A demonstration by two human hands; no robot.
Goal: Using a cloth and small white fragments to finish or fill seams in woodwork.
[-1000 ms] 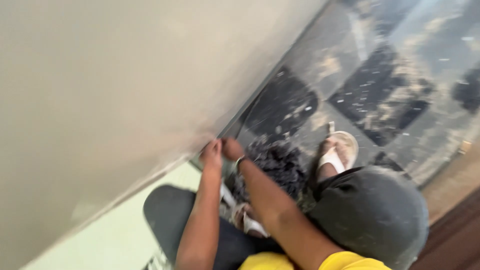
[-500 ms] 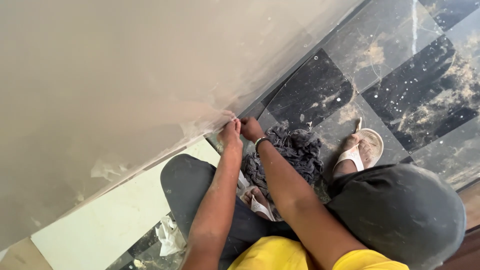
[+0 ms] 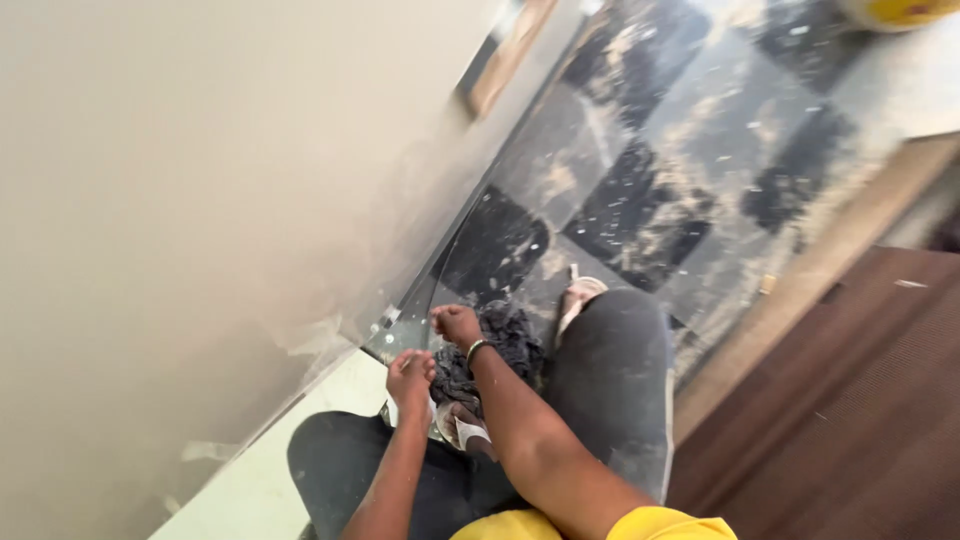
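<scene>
I crouch at the foot of a beige wall point(image 3: 180, 200). My left hand point(image 3: 410, 376) is curled into a fist just off the wall's bottom edge, above my left knee point(image 3: 340, 470). My right hand point(image 3: 457, 325), with a bracelet at the wrist, is also closed and hovers a little farther along. It is beside a dark crumpled rag point(image 3: 510, 342) that lies on the floor between my knees. I see nothing held in either fist. Torn pale scraps point(image 3: 300, 338) cling to the wall near its base.
A pale green strip point(image 3: 265, 480) runs along the wall's foot. The floor point(image 3: 640, 200) is dark and grey tile, smeared with dust. My feet wear white sandals point(image 3: 578, 296). A brown wooden surface point(image 3: 850, 400) lies to the right, and a framed board point(image 3: 505, 50) leans against the wall farther off.
Both hands have come away from the wall's bottom edge, where they were pinched together. The view has swung, and more floor and the brown surface now show.
</scene>
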